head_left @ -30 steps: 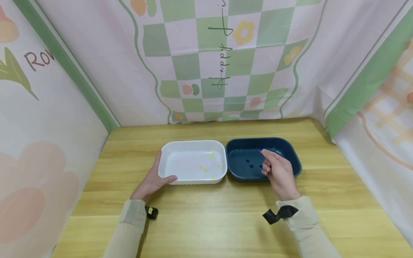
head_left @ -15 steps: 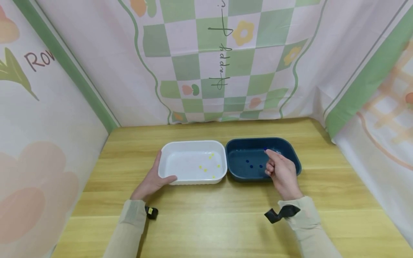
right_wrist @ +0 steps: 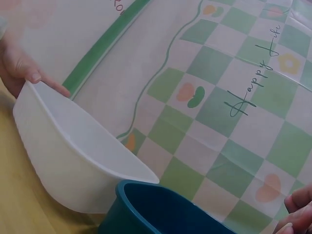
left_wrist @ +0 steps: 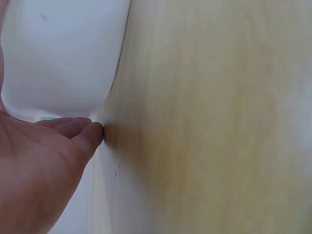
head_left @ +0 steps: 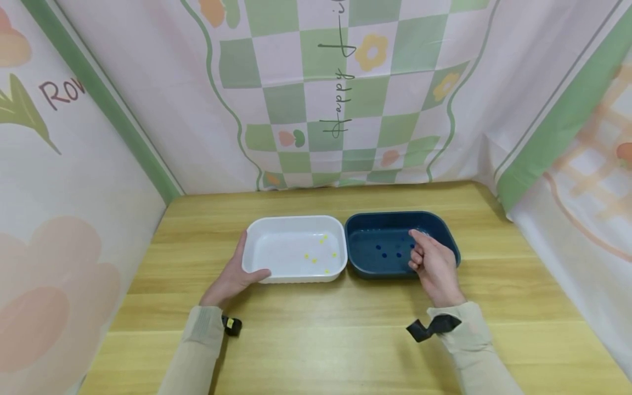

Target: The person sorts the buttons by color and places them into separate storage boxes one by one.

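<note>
A white rectangular dish [head_left: 276, 252] lies on the left with several tiny yellow pieces [head_left: 314, 261] in it. My left hand [head_left: 231, 277] grips its left end, thumb over the near rim. In the left wrist view its fingers [left_wrist: 87, 139] lie along the outer wall of the dish [left_wrist: 63, 53]. My right hand [head_left: 436, 271] is over the right side of a dark blue dish [head_left: 362, 233], fingers curled, nothing showing at the fingertips. Several tiny dark blue pieces [head_left: 384, 255] lie in that dish, one right beside the fingers; a faint blurred blue speck shows near the fingertips.
Both dishes stand side by side on a wood-grain table [head_left: 316, 340], their ends meeting. A patterned curtain [head_left: 326, 99] hangs behind the table, with more printed cloth on both sides. Black straps [head_left: 434, 327] sit on the sleeves.
The dark blue piece at my right fingertips has left them, and another piece now shows in the dish beside the fingers. My right hand has shifted slightly right. My left hand has stayed put.
</note>
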The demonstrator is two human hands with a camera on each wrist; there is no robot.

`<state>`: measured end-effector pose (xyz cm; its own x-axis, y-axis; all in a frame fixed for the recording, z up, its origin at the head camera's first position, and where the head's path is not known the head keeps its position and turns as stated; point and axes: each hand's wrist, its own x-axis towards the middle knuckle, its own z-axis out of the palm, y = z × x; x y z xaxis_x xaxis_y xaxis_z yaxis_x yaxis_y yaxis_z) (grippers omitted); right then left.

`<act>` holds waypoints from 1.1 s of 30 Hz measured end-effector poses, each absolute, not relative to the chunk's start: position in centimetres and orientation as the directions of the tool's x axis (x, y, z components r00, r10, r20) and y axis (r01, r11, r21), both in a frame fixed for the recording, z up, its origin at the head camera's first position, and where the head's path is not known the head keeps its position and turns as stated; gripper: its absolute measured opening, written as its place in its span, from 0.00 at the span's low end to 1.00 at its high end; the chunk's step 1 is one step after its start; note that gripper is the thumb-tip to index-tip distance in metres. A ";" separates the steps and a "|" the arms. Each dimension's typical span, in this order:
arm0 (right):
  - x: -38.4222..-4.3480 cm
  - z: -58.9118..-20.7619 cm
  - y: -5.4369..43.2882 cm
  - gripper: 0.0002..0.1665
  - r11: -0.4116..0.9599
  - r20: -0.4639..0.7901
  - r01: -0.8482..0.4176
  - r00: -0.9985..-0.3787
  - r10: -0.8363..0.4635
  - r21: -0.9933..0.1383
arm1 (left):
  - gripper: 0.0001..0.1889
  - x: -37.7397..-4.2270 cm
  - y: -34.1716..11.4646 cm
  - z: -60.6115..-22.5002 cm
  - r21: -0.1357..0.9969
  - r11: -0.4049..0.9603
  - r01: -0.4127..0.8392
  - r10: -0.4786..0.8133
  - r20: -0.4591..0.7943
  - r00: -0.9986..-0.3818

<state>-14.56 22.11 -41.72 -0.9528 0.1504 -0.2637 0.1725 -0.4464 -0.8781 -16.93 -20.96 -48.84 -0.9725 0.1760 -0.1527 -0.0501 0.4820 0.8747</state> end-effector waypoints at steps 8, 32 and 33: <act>-14.3 -41.7 22.6 0.08 -0.478 -0.271 0.169 -0.950 0.153 -0.862 | 0.64 -16.9 -21.0 -49.0 0.885 0.464 -0.039 0.188 -0.141 -0.972; -10.7 -42.2 24.3 0.22 0.445 0.246 -0.042 -0.878 0.411 -0.894 | 0.64 -17.5 -20.9 -48.7 0.863 0.506 0.011 0.240 -0.129 -0.962; -10.5 -42.4 24.5 0.25 0.565 0.313 -0.058 -0.877 0.365 -0.823 | 0.64 -17.4 -20.9 -48.6 0.857 0.516 0.012 0.240 -0.130 -0.962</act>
<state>-10.51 24.51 -42.43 -0.8766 0.3653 0.3133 -0.0585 0.5654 -0.8228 -17.43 -20.91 -48.64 -0.9621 0.2396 -0.1305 0.0123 0.5158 0.8566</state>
